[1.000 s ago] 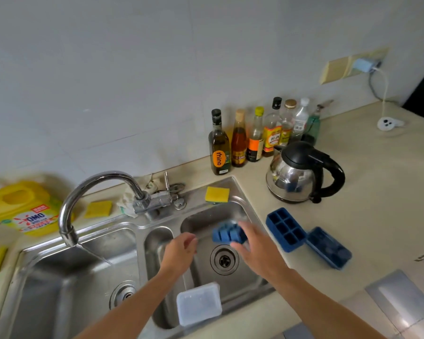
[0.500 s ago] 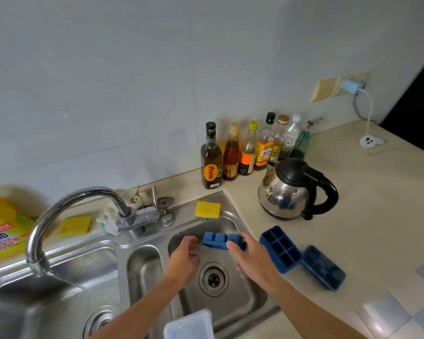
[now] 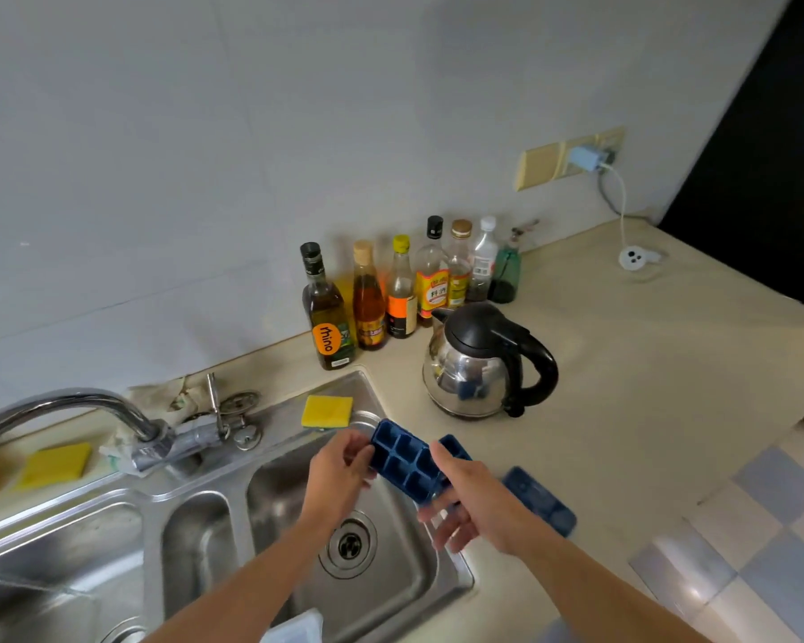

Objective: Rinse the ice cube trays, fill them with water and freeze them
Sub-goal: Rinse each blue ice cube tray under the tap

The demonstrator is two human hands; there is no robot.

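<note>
Right hand (image 3: pixel 476 505) and left hand (image 3: pixel 340 475) hold 1 blue ice cube tray (image 3: pixel 407 464) over the right sink basin (image 3: pixel 405 591), cells up; left fingers pinch its end, right fingers spread beneath. Another tray (image 3: pixel 541 501) lies on the counter (image 3: pixel 646 387), kettle (image 3: pixel 479 362) beyond.

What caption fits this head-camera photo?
Both hands hold a blue ice cube tray over the sink.
</note>
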